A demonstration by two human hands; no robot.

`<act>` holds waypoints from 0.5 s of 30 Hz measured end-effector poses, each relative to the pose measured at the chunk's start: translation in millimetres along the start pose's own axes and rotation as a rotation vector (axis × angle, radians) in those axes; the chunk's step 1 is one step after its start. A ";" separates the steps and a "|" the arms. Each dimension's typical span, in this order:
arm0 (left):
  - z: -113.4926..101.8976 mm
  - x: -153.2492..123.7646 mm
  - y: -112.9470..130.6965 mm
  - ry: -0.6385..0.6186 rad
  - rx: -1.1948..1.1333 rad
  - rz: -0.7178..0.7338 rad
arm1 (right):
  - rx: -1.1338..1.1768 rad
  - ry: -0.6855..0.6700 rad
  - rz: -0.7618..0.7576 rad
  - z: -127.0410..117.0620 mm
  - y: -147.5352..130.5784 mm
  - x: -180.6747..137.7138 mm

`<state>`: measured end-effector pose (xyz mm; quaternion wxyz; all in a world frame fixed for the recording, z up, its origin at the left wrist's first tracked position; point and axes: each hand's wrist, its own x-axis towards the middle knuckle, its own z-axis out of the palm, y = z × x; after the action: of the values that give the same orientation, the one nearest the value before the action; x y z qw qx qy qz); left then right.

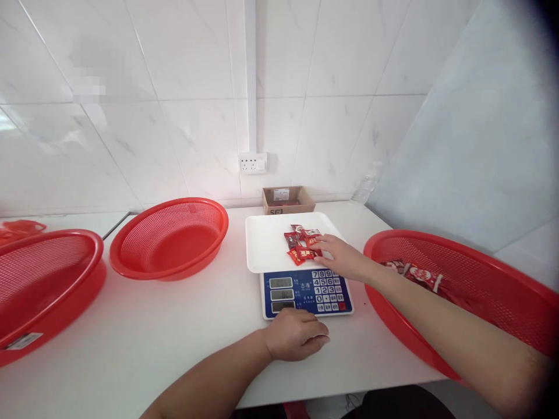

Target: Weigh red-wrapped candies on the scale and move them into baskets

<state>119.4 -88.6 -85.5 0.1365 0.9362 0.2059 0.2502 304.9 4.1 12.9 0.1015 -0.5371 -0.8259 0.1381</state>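
The left hand (294,333) and the right hand (345,256) are bare, with plain fingers and nothing worn on them. Behind the fingers, each wrist runs on uncovered into a rounded, smooth forearm, the left forearm (218,372) and the right forearm (437,314), as far as the picture's edge. The right forearm blurs far back from its fingers, near the corner.

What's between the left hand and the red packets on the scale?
Head view: scale's blue keypad panel and bare front strip of its white tray.
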 end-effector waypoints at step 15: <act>1.1 -1.2 1.2 -0.017 0.020 0.007 | 0.202 0.054 0.434 -41.8 38.4 -87.1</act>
<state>119.5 -90.4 -86.4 0.1282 0.9403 0.2039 0.2405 386.2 -55.8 37.6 0.1445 -0.6928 -0.6701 0.2241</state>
